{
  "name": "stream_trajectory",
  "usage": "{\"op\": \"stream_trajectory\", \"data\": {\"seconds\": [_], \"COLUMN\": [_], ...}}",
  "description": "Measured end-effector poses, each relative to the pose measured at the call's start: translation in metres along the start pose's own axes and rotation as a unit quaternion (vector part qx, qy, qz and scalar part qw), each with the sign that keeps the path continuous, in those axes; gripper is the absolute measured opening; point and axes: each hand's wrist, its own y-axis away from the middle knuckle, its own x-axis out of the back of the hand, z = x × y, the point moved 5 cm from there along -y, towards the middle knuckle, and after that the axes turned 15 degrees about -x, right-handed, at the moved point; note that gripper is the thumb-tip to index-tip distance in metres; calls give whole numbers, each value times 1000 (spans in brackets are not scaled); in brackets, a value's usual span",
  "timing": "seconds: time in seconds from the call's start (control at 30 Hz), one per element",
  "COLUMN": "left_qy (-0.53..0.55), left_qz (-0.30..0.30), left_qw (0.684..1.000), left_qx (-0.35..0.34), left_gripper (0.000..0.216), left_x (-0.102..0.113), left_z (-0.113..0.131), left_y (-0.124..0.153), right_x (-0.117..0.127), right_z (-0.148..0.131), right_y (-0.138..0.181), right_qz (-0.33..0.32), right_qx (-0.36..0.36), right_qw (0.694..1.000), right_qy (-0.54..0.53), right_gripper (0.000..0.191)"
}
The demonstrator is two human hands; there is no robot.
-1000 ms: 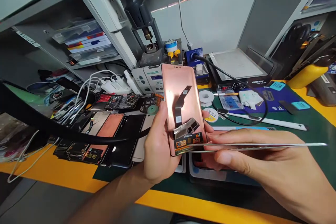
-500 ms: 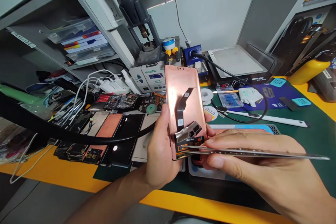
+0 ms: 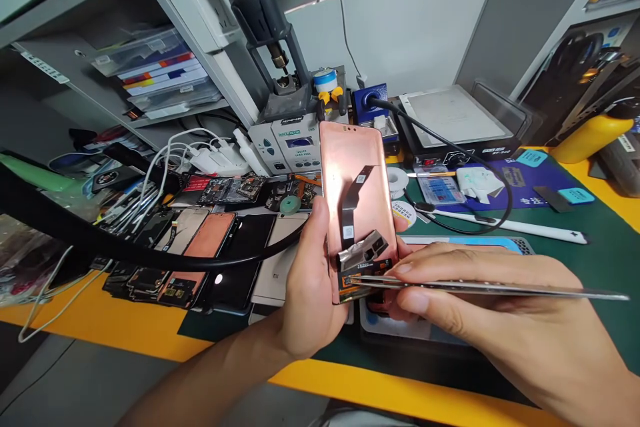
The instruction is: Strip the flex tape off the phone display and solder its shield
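Observation:
My left hand [image 3: 313, 287] is wrapped round a copper-coloured phone screen [image 3: 333, 167], held upright and leaning back. A black flex cable [image 3: 350, 207] runs down its back to a crumpled silvery shield flap [image 3: 363, 252]. Below that, a dark circuit strip [image 3: 367, 270] lies along the lower edge. My right hand [image 3: 475, 293] pinches metal tweezers [image 3: 480, 287] between thumb and fingers. Their tips lie over the circuit strip and are nearly together; whether they grip anything is too small to tell.
Several phones and screens [image 3: 240, 260] lie in a row at left, with a black hose [image 3: 200, 267] arching across them. Behind stands a white soldering station [image 3: 285, 143]. A hot plate [image 3: 460, 120] is at back right. Under my hands lies a tray [image 3: 395, 330].
The tweezer tips have come closer together over the circuit strip. The whole view has shifted slightly, and the screen sits a little further right in it.

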Motion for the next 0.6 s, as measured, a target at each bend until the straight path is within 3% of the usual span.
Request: {"op": "stream_trajectory", "data": {"seconds": [0.37,0.6], "left_qy": [-19,3], "left_qz": [9,29], "left_qw": [1000,999], "left_qx": [9,-27], "left_gripper": [77,67], "left_x": [2,1], "left_z": [-1,2], "left_y": [1,-3], "right_x": [-1,0], "right_z": [1,4], "right_y": [-1,-1], "right_qz": [4,3], "right_qx": [16,10], "right_qw": [1000,1000], "right_qy": [-2,3], "right_gripper": [28,27]}}
